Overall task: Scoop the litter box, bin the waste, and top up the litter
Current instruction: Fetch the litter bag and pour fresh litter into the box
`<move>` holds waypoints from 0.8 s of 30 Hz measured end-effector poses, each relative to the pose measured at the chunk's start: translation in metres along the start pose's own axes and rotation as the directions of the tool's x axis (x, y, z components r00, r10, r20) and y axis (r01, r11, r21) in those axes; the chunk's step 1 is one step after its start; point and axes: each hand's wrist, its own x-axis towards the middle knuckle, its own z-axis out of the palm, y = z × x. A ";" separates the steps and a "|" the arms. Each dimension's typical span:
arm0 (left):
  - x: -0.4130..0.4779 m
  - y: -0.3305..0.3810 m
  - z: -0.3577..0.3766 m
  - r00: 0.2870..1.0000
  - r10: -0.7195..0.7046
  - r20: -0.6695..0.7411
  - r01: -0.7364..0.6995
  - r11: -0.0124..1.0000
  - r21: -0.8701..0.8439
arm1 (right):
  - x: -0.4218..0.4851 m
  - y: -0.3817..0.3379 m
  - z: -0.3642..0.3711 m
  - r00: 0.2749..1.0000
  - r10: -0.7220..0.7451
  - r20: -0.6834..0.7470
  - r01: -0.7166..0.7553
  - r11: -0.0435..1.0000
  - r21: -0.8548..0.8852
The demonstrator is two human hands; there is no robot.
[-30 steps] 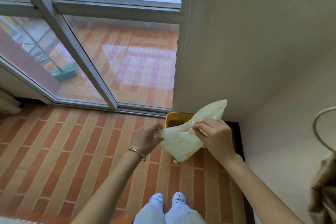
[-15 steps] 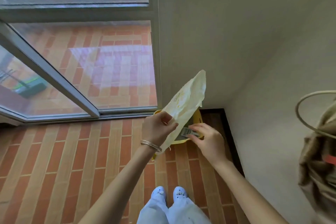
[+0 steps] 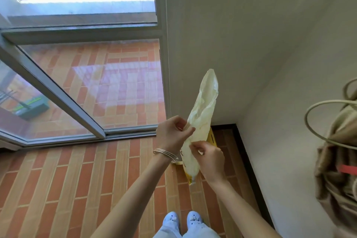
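Fingers of both hands are pinching a thin, pale yellow plastic bag (image 3: 201,118) held up in front of the person. Behind and left of the fingers, a big glass sliding door (image 3: 92,87) is showing a tiled balcony, and a plain wall (image 3: 241,35) is standing behind and to the right. Below the fingers, the brick-patterned floor (image 3: 77,189) is spreading out, with two pale blue shoes (image 3: 183,220) at the bottom. Far right of the fingers, a tan bag with looped handles (image 3: 340,152) is hanging. The plastic bag is running from above the fingers down past them, crumpled and long. A yellow litter box (image 3: 211,138) is peeking out just behind the fingers, mostly hidden. The left hand (image 3: 172,133) is gripping the bag's middle, bangles (image 3: 166,154) circling its wrist; the right hand (image 3: 209,158) is pinching lower down.
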 end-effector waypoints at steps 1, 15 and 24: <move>0.001 0.001 0.001 1.000 0.011 0.011 -0.011 1.000 -0.023 | 0.002 0.001 -0.003 1.000 0.003 0.000 -0.003 1.000 0.012; -0.037 -0.067 0.008 0.954 0.160 0.255 -0.162 0.987 -0.015 | 0.047 -0.031 -0.052 1.000 -0.022 -0.007 0.023 0.984 0.176; -0.042 -0.058 0.040 0.997 0.064 0.046 -0.059 0.992 -0.107 | 0.048 -0.061 -0.068 0.998 -0.031 -0.059 0.045 0.967 0.249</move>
